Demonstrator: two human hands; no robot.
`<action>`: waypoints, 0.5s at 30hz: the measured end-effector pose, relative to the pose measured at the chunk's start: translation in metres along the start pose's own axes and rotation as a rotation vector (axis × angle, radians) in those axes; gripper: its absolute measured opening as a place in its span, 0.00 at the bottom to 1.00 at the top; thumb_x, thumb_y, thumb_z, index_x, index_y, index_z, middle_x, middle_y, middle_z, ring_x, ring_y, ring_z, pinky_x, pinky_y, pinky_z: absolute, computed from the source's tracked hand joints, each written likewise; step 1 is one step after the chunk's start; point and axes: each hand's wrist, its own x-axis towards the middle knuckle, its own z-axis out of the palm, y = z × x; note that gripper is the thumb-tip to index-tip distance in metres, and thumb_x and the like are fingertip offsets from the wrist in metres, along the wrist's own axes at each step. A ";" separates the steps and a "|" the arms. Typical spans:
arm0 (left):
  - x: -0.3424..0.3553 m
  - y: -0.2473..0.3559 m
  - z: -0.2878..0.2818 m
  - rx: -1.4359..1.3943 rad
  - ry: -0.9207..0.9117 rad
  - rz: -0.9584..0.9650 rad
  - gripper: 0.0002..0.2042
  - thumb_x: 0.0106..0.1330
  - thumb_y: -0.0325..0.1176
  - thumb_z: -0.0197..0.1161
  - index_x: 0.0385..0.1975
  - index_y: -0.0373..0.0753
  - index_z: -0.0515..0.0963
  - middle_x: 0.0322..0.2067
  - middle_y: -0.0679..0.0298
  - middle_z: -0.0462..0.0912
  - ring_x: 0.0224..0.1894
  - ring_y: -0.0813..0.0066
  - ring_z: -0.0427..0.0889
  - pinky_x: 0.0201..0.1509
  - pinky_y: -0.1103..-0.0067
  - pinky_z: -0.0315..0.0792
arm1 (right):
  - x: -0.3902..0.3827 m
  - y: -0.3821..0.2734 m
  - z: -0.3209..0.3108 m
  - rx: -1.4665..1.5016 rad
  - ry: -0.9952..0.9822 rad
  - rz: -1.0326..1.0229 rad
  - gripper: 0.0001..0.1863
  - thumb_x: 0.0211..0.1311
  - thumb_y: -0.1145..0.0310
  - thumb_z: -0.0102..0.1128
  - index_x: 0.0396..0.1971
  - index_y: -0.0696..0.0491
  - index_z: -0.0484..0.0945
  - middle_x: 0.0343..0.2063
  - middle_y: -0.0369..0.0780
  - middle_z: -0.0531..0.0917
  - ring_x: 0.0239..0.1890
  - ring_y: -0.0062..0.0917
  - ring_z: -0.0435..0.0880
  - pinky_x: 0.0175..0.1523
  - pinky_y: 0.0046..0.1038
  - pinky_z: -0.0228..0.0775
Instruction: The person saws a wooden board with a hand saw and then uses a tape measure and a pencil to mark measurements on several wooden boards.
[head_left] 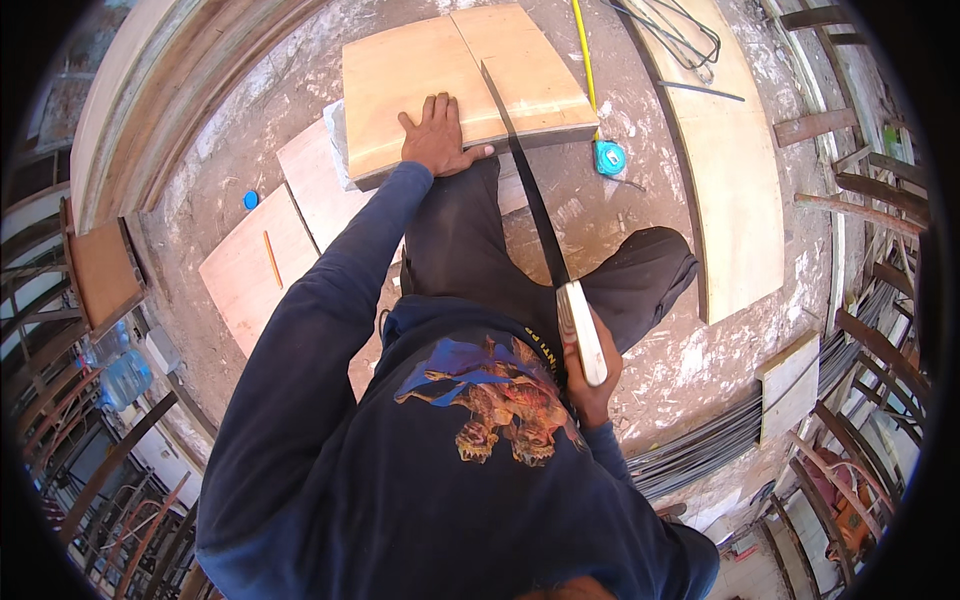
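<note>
A hand saw [540, 215] with a long dark blade and a white handle is gripped in my right hand [592, 375], close to my body. Its blade points away and lies over the near edge of a light wooden board [400, 60]. A thin line or cut runs across the board from its far edge toward the blade's tip. My left hand [433, 137] rests on the board's near edge, left of the blade, fingers spread flat on the wood and thumb out along the edge. What supports the board underneath is mostly hidden.
A turquoise tape measure [609, 157] with its yellow tape out lies right of the board. Beyond it is a long plank [735, 190] with bent metal rods [690, 45]. Pale panels [250, 245] carry a pencil [272, 259]; a blue cap [251, 200] lies nearby.
</note>
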 end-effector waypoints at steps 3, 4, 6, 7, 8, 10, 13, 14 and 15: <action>0.003 -0.001 -0.001 -0.001 0.023 -0.021 0.53 0.57 0.76 0.54 0.69 0.33 0.57 0.71 0.54 0.56 0.75 0.60 0.52 0.64 0.38 0.54 | 0.078 0.034 0.046 -0.111 0.045 -0.073 0.25 0.54 0.77 0.59 0.56 0.62 0.76 0.43 0.49 0.85 0.46 0.33 0.85 0.53 0.30 0.74; 0.003 -0.001 -0.002 -0.005 0.037 -0.016 0.55 0.56 0.78 0.52 0.69 0.32 0.57 0.71 0.54 0.56 0.75 0.60 0.52 0.63 0.38 0.53 | 0.096 0.035 0.057 -0.072 0.004 -0.096 0.24 0.55 0.77 0.61 0.55 0.61 0.77 0.42 0.47 0.85 0.44 0.30 0.84 0.52 0.29 0.73; 0.004 -0.002 -0.005 -0.001 0.049 -0.006 0.56 0.55 0.79 0.51 0.70 0.32 0.57 0.71 0.55 0.55 0.74 0.61 0.51 0.62 0.37 0.53 | 0.110 0.033 0.067 -0.018 0.030 -0.051 0.23 0.55 0.78 0.60 0.54 0.61 0.77 0.42 0.47 0.85 0.43 0.31 0.84 0.52 0.30 0.73; 0.005 -0.002 -0.006 -0.009 0.029 -0.010 0.55 0.56 0.78 0.52 0.69 0.32 0.57 0.71 0.54 0.57 0.74 0.60 0.52 0.63 0.38 0.53 | 0.099 0.031 0.061 -0.042 -0.001 -0.073 0.24 0.55 0.78 0.59 0.55 0.61 0.77 0.44 0.48 0.85 0.46 0.32 0.84 0.53 0.30 0.73; 0.005 -0.003 -0.006 -0.003 -0.044 -0.026 0.54 0.56 0.77 0.53 0.69 0.33 0.58 0.71 0.54 0.58 0.75 0.60 0.53 0.64 0.38 0.54 | 0.081 0.027 0.050 -0.088 0.028 -0.030 0.25 0.55 0.79 0.58 0.56 0.61 0.77 0.46 0.50 0.84 0.48 0.33 0.85 0.55 0.31 0.73; 0.004 -0.003 -0.006 -0.010 0.047 -0.012 0.54 0.56 0.77 0.53 0.69 0.32 0.58 0.71 0.54 0.58 0.75 0.59 0.53 0.64 0.38 0.54 | 0.029 0.007 0.019 -0.070 0.031 0.018 0.25 0.56 0.79 0.57 0.57 0.62 0.76 0.50 0.51 0.84 0.54 0.33 0.83 0.59 0.31 0.72; 0.002 -0.002 -0.005 0.026 0.025 -0.013 0.54 0.56 0.77 0.52 0.69 0.32 0.58 0.71 0.54 0.58 0.75 0.60 0.53 0.64 0.39 0.55 | 0.009 -0.004 0.005 0.002 -0.006 0.092 0.25 0.57 0.78 0.56 0.57 0.64 0.75 0.53 0.52 0.82 0.58 0.34 0.81 0.62 0.31 0.70; 0.002 -0.001 -0.004 0.036 0.020 -0.010 0.54 0.57 0.77 0.52 0.69 0.32 0.57 0.71 0.54 0.58 0.75 0.60 0.53 0.64 0.39 0.55 | 0.019 -0.001 0.011 0.019 -0.002 0.061 0.24 0.58 0.78 0.56 0.57 0.65 0.75 0.54 0.52 0.82 0.60 0.34 0.80 0.63 0.31 0.70; 0.002 0.000 -0.004 0.056 0.022 -0.022 0.54 0.57 0.77 0.51 0.69 0.32 0.57 0.70 0.54 0.58 0.74 0.60 0.53 0.64 0.40 0.55 | 0.041 0.011 0.022 -0.061 -0.026 0.145 0.24 0.58 0.77 0.57 0.57 0.65 0.75 0.52 0.51 0.83 0.57 0.33 0.82 0.61 0.30 0.70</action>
